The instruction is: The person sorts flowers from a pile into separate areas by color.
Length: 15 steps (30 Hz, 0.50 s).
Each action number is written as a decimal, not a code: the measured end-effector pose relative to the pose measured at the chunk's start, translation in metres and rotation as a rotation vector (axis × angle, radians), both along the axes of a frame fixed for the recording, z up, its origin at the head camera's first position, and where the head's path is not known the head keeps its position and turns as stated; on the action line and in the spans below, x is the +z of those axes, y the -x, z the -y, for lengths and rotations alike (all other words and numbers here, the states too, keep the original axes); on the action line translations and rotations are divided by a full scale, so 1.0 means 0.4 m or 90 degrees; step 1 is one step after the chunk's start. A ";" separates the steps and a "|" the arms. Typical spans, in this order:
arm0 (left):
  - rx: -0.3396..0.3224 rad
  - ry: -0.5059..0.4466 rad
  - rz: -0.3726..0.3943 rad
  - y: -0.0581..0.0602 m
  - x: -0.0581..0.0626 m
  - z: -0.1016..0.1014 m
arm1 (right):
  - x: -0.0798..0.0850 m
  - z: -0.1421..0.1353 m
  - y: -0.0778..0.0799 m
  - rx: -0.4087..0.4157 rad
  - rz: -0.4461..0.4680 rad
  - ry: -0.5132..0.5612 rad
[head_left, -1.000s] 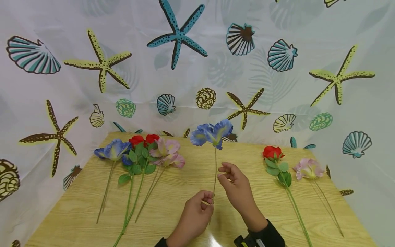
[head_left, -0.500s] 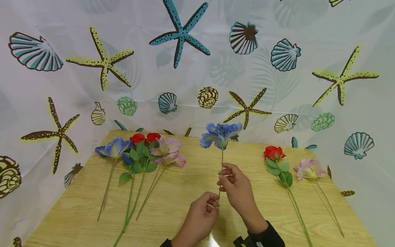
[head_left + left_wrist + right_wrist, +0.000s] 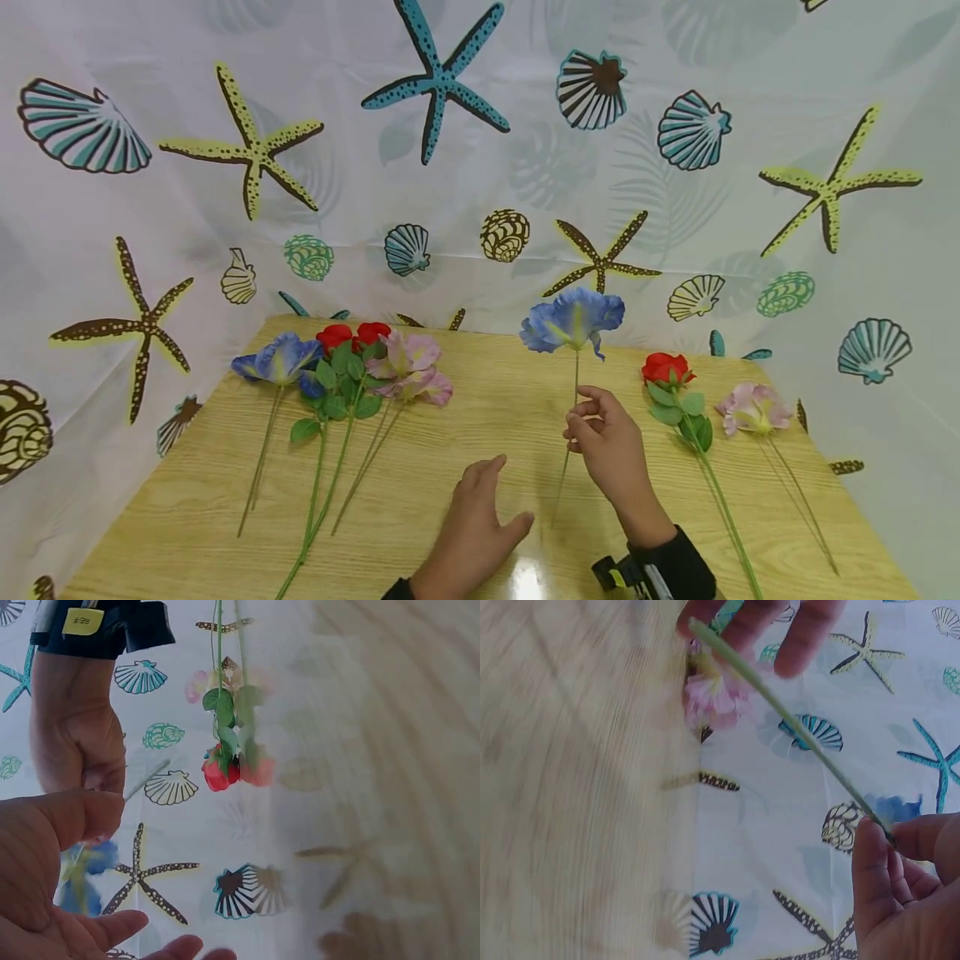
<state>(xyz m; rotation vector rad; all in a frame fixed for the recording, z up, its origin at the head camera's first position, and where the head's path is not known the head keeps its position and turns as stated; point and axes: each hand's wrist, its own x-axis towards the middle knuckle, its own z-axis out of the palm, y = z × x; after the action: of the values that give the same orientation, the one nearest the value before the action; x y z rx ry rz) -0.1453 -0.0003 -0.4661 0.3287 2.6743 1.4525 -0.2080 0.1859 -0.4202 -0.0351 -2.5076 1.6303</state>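
Observation:
My right hand (image 3: 611, 454) pinches the thin stem of a blue artificial flower (image 3: 573, 319), which stands upright above the table's middle right. Its green stem (image 3: 795, 727) slants across the right wrist view, pinched between thumb and fingers at the lower right. Left of it, my left hand (image 3: 474, 525) is held apart from the stem, thumb spread away from straight fingers, holding nothing. In the left wrist view the left thumb (image 3: 82, 814) overlaps the sight of the right hand (image 3: 82, 742), and the blue bloom is partly hidden behind the left hand.
On the left of the wooden table (image 3: 180, 508) lie blue flowers (image 3: 279, 360), red roses (image 3: 335, 337) and pink flowers (image 3: 408, 367). A red rose (image 3: 666, 369) and a pink flower (image 3: 753, 408) lie at the right. Behind hangs a shell-patterned curtain (image 3: 465, 183).
The blue flower has shifted right, now in my right hand alone. My left hand has let go of its stem and spread its fingers. The flowers on the table stay put.

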 end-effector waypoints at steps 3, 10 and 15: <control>0.008 0.029 -0.019 0.007 -0.005 0.016 | -0.017 -0.027 0.016 -0.016 0.004 -0.032; 0.036 0.095 -0.030 0.031 -0.006 0.071 | -0.043 -0.089 0.035 -0.020 0.039 -0.098; 0.072 0.130 -0.036 0.045 -0.009 0.113 | -0.057 -0.134 0.052 -0.008 0.049 -0.178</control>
<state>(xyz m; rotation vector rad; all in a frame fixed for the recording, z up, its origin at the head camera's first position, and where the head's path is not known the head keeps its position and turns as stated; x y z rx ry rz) -0.1632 -0.0457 -0.4698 0.2083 2.8984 1.1966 -0.2289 0.2395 -0.4431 -0.0832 -2.7624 1.2818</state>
